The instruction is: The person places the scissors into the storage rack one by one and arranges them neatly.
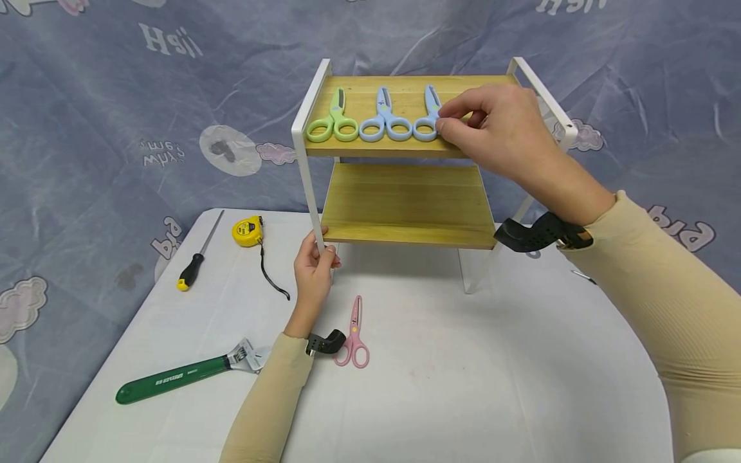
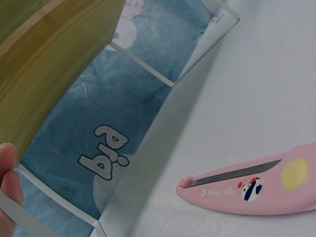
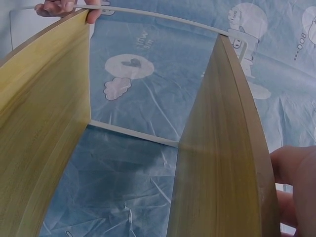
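Observation:
On the top board of a two-tier wooden shelf (image 1: 405,204) with white metal sides lie green scissors (image 1: 334,123), blue scissors (image 1: 384,122) and a second pair of blue scissors (image 1: 427,122) in a row, blades toward the back. My right hand (image 1: 502,128) pinches the rightmost blue pair at its handle with thumb and forefinger, covering one finger loop. Lower down, my left hand (image 1: 314,267) grips the shelf's front left leg beside the lower board. Pink scissors (image 1: 357,328) lie on the table just right of my left wrist, seen close up in the left wrist view.
Left on the white table (image 1: 428,399) lie a screwdriver (image 1: 197,260), a yellow tape measure (image 1: 247,231) with a black strap, and a green-handled adjustable wrench (image 1: 185,376). A thin metal object (image 1: 583,276) shows near the right edge. A printed blue-grey cloth (image 1: 104,96) hangs behind.

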### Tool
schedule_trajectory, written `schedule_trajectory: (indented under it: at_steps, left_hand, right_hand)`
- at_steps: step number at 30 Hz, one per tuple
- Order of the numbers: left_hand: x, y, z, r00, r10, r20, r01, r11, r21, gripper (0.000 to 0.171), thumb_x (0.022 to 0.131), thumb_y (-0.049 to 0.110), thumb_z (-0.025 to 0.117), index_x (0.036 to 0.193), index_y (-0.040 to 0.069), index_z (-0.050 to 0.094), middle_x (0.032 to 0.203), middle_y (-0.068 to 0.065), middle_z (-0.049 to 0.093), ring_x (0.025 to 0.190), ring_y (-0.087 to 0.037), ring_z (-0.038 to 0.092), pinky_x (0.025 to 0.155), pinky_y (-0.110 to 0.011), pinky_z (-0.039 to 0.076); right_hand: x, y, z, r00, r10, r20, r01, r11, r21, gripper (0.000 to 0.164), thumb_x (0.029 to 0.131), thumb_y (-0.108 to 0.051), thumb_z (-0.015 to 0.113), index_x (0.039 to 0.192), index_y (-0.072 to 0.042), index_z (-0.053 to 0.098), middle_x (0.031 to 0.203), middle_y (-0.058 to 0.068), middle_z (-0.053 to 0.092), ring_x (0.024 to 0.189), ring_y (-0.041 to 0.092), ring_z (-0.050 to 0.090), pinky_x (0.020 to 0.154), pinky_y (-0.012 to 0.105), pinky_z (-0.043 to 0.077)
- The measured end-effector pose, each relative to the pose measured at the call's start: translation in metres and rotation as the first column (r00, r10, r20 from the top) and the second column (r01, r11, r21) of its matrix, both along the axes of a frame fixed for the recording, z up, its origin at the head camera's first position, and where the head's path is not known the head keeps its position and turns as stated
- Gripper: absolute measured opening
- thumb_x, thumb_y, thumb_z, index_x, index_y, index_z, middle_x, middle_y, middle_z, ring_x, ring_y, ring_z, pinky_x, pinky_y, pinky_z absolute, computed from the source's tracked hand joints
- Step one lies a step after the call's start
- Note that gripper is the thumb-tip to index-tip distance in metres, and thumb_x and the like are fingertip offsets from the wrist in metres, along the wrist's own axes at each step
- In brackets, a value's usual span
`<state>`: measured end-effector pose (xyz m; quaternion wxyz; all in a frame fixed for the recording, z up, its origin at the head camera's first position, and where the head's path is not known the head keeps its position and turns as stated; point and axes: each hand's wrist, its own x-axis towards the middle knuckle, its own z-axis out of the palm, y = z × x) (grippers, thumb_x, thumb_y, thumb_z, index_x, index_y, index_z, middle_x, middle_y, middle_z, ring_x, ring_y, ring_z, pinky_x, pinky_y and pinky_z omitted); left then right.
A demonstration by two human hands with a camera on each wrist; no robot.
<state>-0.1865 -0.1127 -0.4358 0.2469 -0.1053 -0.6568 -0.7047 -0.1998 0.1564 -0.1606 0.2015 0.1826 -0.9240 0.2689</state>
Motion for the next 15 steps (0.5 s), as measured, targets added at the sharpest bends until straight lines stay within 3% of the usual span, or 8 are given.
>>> schedule_trajectory:
  at_steps: [6, 9, 12, 15]
  left_hand:
    - [0.000, 0.000, -0.001, 1.000, -0.002, 0.000, 0.002, 1.000, 0.003, 0.036, 0.098, -0.006, 0.051, 0.134, -0.005, 0.057, 0.075, -0.004, 0.055, 0.063, -0.003, 0.061, 0.063, -0.017, 0.059]
    - [0.000, -0.001, -0.002, 1.000, -0.004, 0.005, 0.004, 1.000, 0.005, 0.036, 0.098, -0.006, 0.051, 0.134, -0.005, 0.057, 0.075, 0.001, 0.055, 0.064, -0.003, 0.061, 0.063, -0.017, 0.059]
    - [-0.001, -0.001, -0.002, 1.000, -0.005, 0.013, 0.005, 1.000, 0.011, 0.036, 0.098, -0.006, 0.051, 0.134, -0.005, 0.057, 0.074, 0.003, 0.055, 0.063, -0.003, 0.061, 0.063, -0.017, 0.059]
    - [-0.001, 0.000, -0.001, 1.000, -0.007, 0.012, 0.007, 1.000, 0.013, 0.038, 0.098, -0.007, 0.052, 0.135, -0.006, 0.056, 0.075, 0.001, 0.056, 0.063, -0.004, 0.060, 0.062, -0.017, 0.059]
  right_hand:
    - [0.001, 0.001, -0.003, 0.999, 0.011, -0.035, -0.011, 1.000, -0.025, 0.029, 0.092, -0.026, 0.064, 0.113, -0.011, 0.079, 0.106, 0.012, 0.075, 0.076, -0.003, 0.052, 0.065, 0.018, 0.039]
    - [0.002, 0.002, -0.005, 0.993, 0.036, -0.110, -0.041, 0.999, -0.036, 0.029, 0.091, -0.022, 0.066, 0.113, -0.007, 0.078, 0.109, 0.014, 0.075, 0.085, 0.005, 0.055, 0.069, 0.015, 0.038]
    - [0.005, 0.004, -0.010, 0.973, 0.081, -0.215, -0.092, 0.995, -0.038, 0.027, 0.089, -0.017, 0.068, 0.110, -0.003, 0.078, 0.108, 0.015, 0.075, 0.091, 0.019, 0.059, 0.073, 0.013, 0.038]
    - [0.007, 0.007, -0.015, 0.938, 0.138, -0.318, -0.151, 0.988, -0.016, 0.026, 0.088, -0.013, 0.069, 0.108, 0.000, 0.077, 0.108, 0.018, 0.074, 0.098, 0.029, 0.063, 0.078, 0.019, 0.040]
